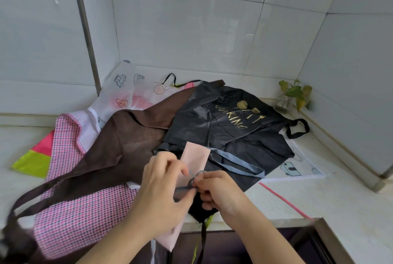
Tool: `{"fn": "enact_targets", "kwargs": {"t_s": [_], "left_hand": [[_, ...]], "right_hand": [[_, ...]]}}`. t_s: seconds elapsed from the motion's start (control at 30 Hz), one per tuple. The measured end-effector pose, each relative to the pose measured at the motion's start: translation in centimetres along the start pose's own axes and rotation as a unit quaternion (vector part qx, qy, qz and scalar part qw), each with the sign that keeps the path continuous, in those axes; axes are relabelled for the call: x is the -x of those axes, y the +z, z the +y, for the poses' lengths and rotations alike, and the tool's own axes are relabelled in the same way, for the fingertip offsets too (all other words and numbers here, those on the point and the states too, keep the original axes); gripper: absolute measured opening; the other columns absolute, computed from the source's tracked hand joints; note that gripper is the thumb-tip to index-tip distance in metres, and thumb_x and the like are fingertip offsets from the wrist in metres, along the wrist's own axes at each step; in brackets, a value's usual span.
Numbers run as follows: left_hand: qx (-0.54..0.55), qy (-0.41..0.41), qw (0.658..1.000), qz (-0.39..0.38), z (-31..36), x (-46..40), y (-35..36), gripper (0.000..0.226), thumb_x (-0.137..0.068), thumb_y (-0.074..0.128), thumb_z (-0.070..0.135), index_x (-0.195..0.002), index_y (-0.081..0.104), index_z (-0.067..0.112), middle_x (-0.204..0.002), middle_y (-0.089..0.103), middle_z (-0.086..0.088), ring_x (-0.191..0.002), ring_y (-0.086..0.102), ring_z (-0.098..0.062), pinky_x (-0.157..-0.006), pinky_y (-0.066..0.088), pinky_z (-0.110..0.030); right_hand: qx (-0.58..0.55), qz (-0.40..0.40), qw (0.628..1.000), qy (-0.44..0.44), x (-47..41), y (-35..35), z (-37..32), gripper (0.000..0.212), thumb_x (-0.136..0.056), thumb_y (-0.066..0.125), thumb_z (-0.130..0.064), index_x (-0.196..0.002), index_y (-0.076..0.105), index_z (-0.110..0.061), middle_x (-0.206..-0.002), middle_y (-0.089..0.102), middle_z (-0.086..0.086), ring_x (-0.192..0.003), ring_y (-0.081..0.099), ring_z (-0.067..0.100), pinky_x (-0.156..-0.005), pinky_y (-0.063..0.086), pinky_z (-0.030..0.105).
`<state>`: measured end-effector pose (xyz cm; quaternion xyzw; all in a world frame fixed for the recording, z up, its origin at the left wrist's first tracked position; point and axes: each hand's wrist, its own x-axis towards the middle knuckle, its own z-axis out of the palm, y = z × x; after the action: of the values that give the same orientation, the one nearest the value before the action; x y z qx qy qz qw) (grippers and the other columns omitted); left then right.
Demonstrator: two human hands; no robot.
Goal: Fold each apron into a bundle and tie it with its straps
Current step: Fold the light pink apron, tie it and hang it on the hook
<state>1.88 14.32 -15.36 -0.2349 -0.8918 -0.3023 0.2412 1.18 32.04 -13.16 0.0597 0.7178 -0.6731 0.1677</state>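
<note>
A pale pink apron [194,155] is folded into a long narrow bundle that lies over the heap at the counter's front. My left hand [163,187] and my right hand [214,191] meet above its middle, and both pinch its grey-blue strap [196,175] at a small loop. The free end of that strap [238,162] trails right across a black apron [229,127] printed with gold "COOKING". A brown apron [119,146] lies to the left of it.
A pink checked apron [85,210], a white printed apron [125,91] and a neon-green and pink one [36,161] spread over the white counter [319,197]. A plant in a glass jar [287,99] stands in the back right corner. A dark sink [255,246] opens at the front.
</note>
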Motion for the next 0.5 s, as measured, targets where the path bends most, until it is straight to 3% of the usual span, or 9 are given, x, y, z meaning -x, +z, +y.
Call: {"fn": "enact_targets", "kwargs": {"t_s": [0.1,0.2,0.3,0.4,0.5], "left_hand": [[-0.079,0.047,0.995,-0.040,-0.3,-0.2,0.3,0.025,-0.081,0.080,0.038,-0.088,0.057,0.032,-0.080,0.043,0.023,-0.078,0.047,-0.004,-0.082,0.037,-0.027],[-0.100,0.057,0.992,-0.055,-0.2,-0.4,0.5,0.029,-0.081,0.084,0.029,-0.079,0.055,0.030,-0.069,0.052,0.018,-0.067,0.050,-0.009,-0.071,0.041,-0.026],[-0.073,-0.002,0.995,-0.065,-0.3,-0.4,0.0,0.031,-0.087,0.078,0.029,-0.075,0.050,0.033,-0.065,0.049,0.020,-0.062,0.047,-0.004,-0.063,0.042,-0.022],[-0.039,-0.089,0.992,-0.084,-0.8,-0.7,-0.7,0.026,-0.094,0.066,0.034,-0.076,0.048,0.031,-0.069,0.054,0.016,-0.066,0.052,-0.007,-0.055,0.033,-0.019],[-0.057,-0.114,0.985,-0.117,-1.4,-1.0,-1.6,0.026,-0.096,0.065,0.034,-0.077,0.047,0.029,-0.071,0.055,0.010,-0.067,0.053,-0.009,-0.054,0.035,-0.026]], "right_hand": [[0.007,-0.003,1.000,-0.005,0.1,0.1,0.0,0.030,-0.096,0.051,0.001,-0.073,0.067,-0.012,-0.064,0.039,0.001,-0.054,0.027,0.014,-0.051,0.024,0.027],[0.020,0.004,1.000,-0.012,0.2,0.1,0.3,0.034,-0.098,0.054,-0.001,-0.070,0.068,-0.014,-0.064,0.041,0.003,-0.054,0.030,0.014,-0.050,0.028,0.027],[0.070,0.039,0.996,-0.031,0.5,-0.3,0.5,0.023,-0.100,0.065,-0.013,-0.078,0.071,-0.008,-0.060,0.054,0.008,-0.051,0.044,0.016,-0.050,0.040,0.028],[0.167,0.102,0.980,-0.035,0.7,-0.9,0.7,0.027,-0.097,0.072,-0.028,-0.083,0.070,-0.006,-0.058,0.065,0.008,-0.047,0.054,0.017,-0.051,0.046,0.027],[0.222,0.146,0.964,-0.031,0.9,-1.1,1.1,0.023,-0.098,0.070,-0.024,-0.084,0.068,-0.006,-0.067,0.072,0.006,-0.048,0.067,0.018,-0.045,0.044,0.023]]}}
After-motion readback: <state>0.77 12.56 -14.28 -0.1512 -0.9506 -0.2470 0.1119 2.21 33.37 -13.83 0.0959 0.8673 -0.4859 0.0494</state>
